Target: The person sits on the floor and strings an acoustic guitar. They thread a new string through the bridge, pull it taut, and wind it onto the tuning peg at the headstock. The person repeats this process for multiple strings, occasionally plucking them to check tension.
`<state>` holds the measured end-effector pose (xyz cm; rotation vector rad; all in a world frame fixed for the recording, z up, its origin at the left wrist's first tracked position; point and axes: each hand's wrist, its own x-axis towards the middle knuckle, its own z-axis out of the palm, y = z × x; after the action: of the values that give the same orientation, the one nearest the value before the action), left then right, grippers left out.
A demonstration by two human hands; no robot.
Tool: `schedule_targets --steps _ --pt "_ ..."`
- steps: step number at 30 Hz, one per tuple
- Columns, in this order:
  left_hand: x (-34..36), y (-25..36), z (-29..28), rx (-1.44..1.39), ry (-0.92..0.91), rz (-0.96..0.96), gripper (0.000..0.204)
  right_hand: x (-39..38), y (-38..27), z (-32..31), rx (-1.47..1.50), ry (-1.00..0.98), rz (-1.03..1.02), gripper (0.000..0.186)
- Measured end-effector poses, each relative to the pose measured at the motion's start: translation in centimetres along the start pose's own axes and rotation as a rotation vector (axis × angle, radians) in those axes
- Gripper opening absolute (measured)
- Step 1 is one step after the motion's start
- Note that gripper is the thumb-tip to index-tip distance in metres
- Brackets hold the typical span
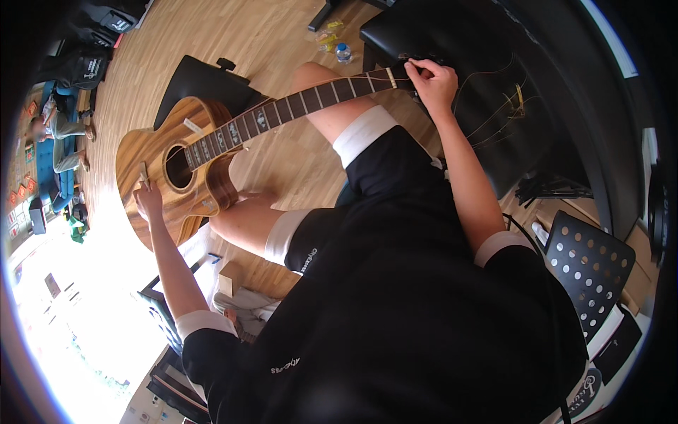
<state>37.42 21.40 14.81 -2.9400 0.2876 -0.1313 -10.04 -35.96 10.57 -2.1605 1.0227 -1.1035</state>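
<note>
A wooden acoustic guitar (141, 159) lies across my lap, its body to the left and its dark fretboard (282, 109) slanting up to the right. At the pale bridge (143, 173), my left hand (149, 203) has its fingers drawn together; what they hold, if anything, is too small to make out. My right hand (436, 88) is closed in a pinch beside the headstock (404, 76), just past the white nut. Whatever sits between those fingertips is hidden. Loose thin strings (487, 131) trail over the black surface right of this hand. A small pale piece (191, 126) rests on the guitar's top.
A water bottle (343, 53) and yellow wrappers (327, 39) lie on the wood floor ahead. A black padded seat (431, 32) stands beyond the headstock. To the right is a perforated black music stand (590, 265). Another person (60, 134) sits on a blue sofa at far left.
</note>
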Motion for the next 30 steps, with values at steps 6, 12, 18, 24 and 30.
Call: schedule_targets --steps 6,12,18,24,30 --pt "-2.0 2.0 0.6 0.018 -0.079 -0.063 0.077 0.6 -0.1 -0.7 0.04 -0.135 0.007 0.012" --pt "-4.9 1.3 1.8 -0.179 0.131 0.025 0.077 1.9 -1.1 -0.8 0.101 -0.207 -0.042 0.012" --pt "-9.3 10.0 2.3 -0.215 0.127 -0.123 0.062 1.6 -0.3 -0.8 0.078 -0.182 -0.14 0.011" --pt "-14.0 13.7 -1.0 -0.3 0.156 -0.138 0.049 0.7 0.5 -0.1 -0.007 -0.101 -0.203 0.01" --pt "-16.0 14.7 -1.4 -0.323 0.25 -0.109 0.041 0.4 0.2 0.1 -0.009 -0.034 -0.249 0.01"
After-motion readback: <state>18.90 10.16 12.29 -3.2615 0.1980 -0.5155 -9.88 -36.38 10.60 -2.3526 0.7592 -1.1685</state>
